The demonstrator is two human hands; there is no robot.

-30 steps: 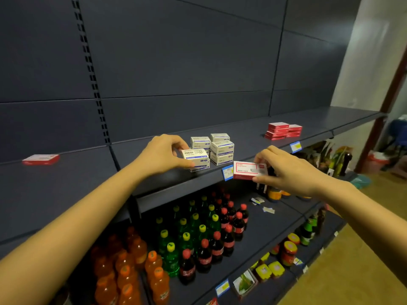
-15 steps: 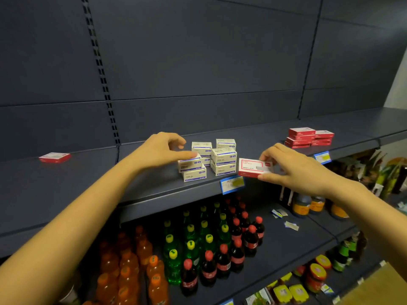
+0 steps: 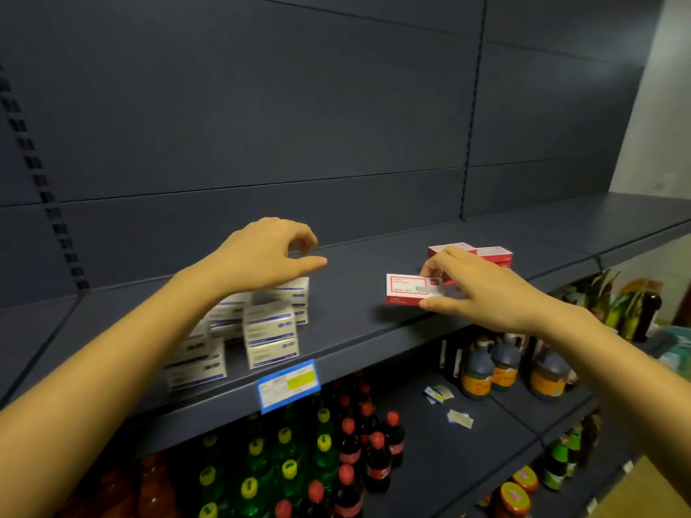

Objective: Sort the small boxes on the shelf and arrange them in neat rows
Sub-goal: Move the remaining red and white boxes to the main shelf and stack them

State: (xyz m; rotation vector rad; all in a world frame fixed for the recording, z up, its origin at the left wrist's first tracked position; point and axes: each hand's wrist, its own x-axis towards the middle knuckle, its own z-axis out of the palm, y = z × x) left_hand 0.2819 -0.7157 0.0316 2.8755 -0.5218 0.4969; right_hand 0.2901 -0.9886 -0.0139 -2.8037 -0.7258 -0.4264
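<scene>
Several white boxes with purple print (image 3: pixel 270 332) stand stacked near the front of the dark shelf (image 3: pixel 359 330). My left hand (image 3: pixel 267 254) hovers above them with loosely curled fingers and holds nothing. My right hand (image 3: pixel 475 287) pinches a red and white box (image 3: pixel 409 289) by its right end, just over the shelf. Behind that hand lies a small stack of red boxes (image 3: pixel 486 253), partly hidden by my fingers.
A blue price tag (image 3: pixel 288 385) hangs on the shelf's front lip. Below stand green, dark and orange drink bottles (image 3: pixel 321 457), dark sauce bottles (image 3: pixel 504 368) and jars. The shelf continues right toward a white wall (image 3: pixel 658 125).
My left hand has let go of the white box and lifted above the stack. My right hand has carried the red box right, toward the red stack. The view has shifted right.
</scene>
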